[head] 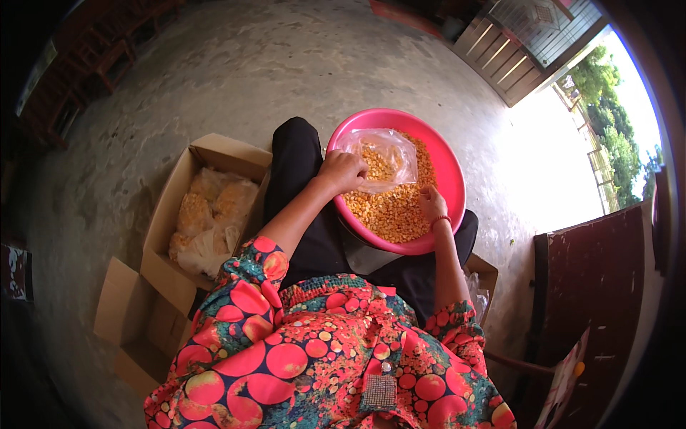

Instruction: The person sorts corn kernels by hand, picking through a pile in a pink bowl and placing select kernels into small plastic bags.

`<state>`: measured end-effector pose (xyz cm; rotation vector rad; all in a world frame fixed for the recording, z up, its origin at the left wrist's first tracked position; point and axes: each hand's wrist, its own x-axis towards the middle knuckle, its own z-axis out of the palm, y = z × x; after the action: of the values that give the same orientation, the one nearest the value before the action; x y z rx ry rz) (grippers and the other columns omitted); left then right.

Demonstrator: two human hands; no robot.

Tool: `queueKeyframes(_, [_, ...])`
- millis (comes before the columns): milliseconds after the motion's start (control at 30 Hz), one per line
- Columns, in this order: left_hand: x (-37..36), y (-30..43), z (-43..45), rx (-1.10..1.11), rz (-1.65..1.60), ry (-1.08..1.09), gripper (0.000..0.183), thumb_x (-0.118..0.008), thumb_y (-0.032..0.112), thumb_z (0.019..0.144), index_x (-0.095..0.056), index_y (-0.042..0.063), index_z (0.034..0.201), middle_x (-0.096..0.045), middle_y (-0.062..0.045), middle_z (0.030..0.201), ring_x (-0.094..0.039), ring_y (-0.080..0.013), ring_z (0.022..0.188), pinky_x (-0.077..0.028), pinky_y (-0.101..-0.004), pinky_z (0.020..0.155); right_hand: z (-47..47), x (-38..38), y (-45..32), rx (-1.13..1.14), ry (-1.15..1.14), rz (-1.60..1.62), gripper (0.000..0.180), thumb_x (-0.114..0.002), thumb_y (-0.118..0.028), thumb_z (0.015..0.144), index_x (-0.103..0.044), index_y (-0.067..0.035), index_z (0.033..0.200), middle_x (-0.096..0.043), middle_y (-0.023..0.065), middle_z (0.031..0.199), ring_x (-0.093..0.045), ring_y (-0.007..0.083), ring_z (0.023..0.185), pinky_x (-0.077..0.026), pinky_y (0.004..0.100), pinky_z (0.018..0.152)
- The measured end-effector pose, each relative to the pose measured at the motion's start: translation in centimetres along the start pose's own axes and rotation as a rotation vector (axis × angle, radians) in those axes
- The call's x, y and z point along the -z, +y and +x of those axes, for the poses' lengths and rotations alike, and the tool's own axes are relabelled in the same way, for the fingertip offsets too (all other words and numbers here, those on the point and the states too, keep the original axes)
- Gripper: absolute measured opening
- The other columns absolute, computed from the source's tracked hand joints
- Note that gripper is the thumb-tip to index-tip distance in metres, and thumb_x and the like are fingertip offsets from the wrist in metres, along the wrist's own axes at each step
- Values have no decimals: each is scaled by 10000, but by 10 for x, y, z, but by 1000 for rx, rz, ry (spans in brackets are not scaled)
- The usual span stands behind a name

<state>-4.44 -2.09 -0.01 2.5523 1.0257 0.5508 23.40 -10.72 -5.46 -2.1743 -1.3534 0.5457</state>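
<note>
A pink plastic basin [454, 177] rests at my lap, holding a broad layer of yellow-orange corn kernels [391, 214]. On the kernels lies a clear plastic bag [404, 155] with some corn in or under it; I cannot tell which. My left hand [345, 170] reaches over the basin's left rim and grips the bag's near-left edge. Against the kernels on the basin's right side is my right hand [433, 204], with a red bracelet at its wrist. Its fingers are curled, and their tips are partly hidden, so whether they pinch any kernels is unclear.
Left of my legs, an open cardboard box [169, 206] holds several filled plastic bags [195, 212]. Another open cardboard box [126, 295] is behind it. A box with clear plastic [477, 289] sits by my right hip. Wooden chairs [107, 59] line the far left; a bright doorway [557, 155] opens right.
</note>
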Motion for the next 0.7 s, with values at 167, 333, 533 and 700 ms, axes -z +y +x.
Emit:
queueKeyframes(167, [2, -2, -4, 0, 15, -2, 81, -594, 197, 648, -655, 162, 689, -629, -61, 699, -607, -240, 712, -460, -372, 692, -19, -18, -24, 204, -204, -291, 276, -536, -311, 773, -595, -74, 903, -610, 193, 820, -579, 350, 811, -449, 422, 743])
queueKeyframes(333, [-1, -2, -2, -4, 1, 15, 80, -594, 197, 652, -657, 165, 690, -630, -60, 699, -607, -239, 712, -459, -371, 698, -54, -29, -66, 418, -613, -457, 334, -485, -353, 800, -585, -35, 818, -598, 192, 780, -575, 351, 758, -440, 417, 687])
queueKeyframes(533, [1, 0, -1, -8, -1, 4, 74, -598, 195, 651, -652, 162, 688, -630, -60, 701, -609, -236, 712, -463, -366, 696, -56, -22, -61, 384, -671, -170, 261, -514, -269, 800, -598, -24, 772, -593, 161, 679, -586, 271, 633, -458, 376, 584])
queueKeyframes(700, [3, 0, -3, 6, 9, 1, 72, -602, 197, 652, -651, 160, 689, -631, -55, 705, -608, -231, 716, -462, -364, 699, -60, 2, -77, -140, -751, 617, 164, -501, -175, 848, -576, -34, 884, -582, 33, 696, -576, 110, 591, -478, 260, 466])
